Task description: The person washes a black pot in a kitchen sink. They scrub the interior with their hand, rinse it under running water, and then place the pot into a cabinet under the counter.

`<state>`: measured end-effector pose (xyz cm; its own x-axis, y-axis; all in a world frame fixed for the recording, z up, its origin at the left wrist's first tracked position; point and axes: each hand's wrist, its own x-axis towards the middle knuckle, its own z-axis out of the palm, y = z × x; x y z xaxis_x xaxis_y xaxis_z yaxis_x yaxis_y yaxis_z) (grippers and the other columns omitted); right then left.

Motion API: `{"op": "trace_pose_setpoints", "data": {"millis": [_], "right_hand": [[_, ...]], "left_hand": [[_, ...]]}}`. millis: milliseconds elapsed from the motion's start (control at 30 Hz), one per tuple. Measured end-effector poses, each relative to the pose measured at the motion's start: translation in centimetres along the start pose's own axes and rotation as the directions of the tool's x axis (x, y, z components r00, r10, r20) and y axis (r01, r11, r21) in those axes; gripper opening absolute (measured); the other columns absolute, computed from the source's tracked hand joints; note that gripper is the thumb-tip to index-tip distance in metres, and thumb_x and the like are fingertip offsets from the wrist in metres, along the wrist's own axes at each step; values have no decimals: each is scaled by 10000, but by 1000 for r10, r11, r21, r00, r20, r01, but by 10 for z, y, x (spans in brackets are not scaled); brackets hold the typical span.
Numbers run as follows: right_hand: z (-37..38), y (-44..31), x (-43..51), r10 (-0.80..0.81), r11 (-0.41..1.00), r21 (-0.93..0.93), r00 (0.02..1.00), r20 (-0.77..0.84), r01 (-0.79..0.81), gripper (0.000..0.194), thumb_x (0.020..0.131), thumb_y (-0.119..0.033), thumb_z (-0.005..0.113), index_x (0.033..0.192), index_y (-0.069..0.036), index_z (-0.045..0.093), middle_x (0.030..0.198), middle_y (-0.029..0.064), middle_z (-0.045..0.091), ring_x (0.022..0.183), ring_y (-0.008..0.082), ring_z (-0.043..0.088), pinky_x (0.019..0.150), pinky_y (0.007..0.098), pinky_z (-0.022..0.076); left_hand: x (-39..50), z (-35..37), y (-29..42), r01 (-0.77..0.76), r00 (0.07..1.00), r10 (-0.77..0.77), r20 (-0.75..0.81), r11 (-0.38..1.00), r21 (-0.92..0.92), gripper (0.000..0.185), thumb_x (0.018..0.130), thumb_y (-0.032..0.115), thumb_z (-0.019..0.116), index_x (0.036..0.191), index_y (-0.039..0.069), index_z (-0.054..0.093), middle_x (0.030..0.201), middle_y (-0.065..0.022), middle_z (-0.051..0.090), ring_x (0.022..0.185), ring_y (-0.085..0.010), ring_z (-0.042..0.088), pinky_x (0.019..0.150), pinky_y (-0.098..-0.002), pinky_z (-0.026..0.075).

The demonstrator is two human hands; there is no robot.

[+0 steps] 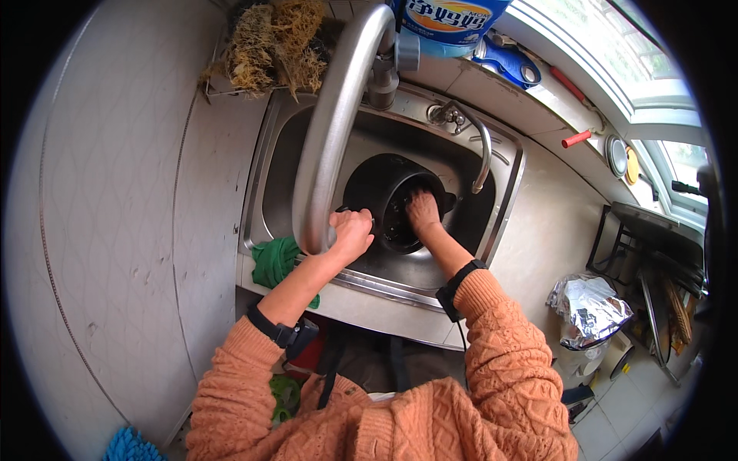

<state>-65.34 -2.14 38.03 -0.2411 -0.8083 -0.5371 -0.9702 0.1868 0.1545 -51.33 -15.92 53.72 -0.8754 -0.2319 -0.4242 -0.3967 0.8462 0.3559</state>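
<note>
A dark cooking pot (375, 184) lies tipped in the stainless steel sink (277, 178), its mouth turned toward my right side. My left hand (351, 230) is closed around a handle at the pot's near left side; most of that handle is hidden by the fingers. My right hand (422, 210) reaches into the pot's mouth, fingers against the inner wall. The fingertips are hard to see, so whether they hold anything does not show. A large curved faucet (340, 127) arches over the sink's left part, passing just above my left hand.
A green cloth (274, 262) hangs over the sink's near left edge. A thin curved tap (483, 150) stands at the back right. Dried loofahs (277, 46) sit in a rack behind left. A blue detergent container (447, 26) is on the ledge; foil (594, 308) lies right.
</note>
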Motion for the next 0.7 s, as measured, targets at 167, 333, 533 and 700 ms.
{"op": "trace_pose_setpoints", "data": {"millis": [167,333,533,700], "right_hand": [[-7,-29,1,35,856,464,920,391,-230,304,919,-222,500,1128,-126,698,1225,88,642,1150,242,590,982,397,421],[-47,-34,14,57,-16,920,919,-389,390,287,840,-185,602,1054,-7,672,1052,162,694,1036,331,649,837,393,518],[-16,7,9,502,462,866,862,-76,-193,295,830,-208,627,1053,-14,628,971,219,647,1006,393,605,863,464,496],[2,-29,8,326,321,758,818,475,-568,402,854,-293,630,1125,3,642,1123,233,644,1070,369,622,950,422,489]], "left_hand": [[3,-3,1,22,999,-21,28,1000,-6,298,760,230,743,870,-2,592,754,-196,665,789,-362,666,729,-457,520],[5,-9,1,-11,998,15,55,997,-76,303,777,235,717,906,-17,611,820,-210,674,835,-381,657,775,-466,509],[7,-11,2,-14,998,16,54,999,-46,297,763,231,720,874,-26,622,860,-227,672,875,-395,645,811,-470,500],[19,-19,5,16,992,-12,128,999,-32,327,754,270,725,888,-20,656,912,-222,673,951,-379,633,862,-454,486]]}}
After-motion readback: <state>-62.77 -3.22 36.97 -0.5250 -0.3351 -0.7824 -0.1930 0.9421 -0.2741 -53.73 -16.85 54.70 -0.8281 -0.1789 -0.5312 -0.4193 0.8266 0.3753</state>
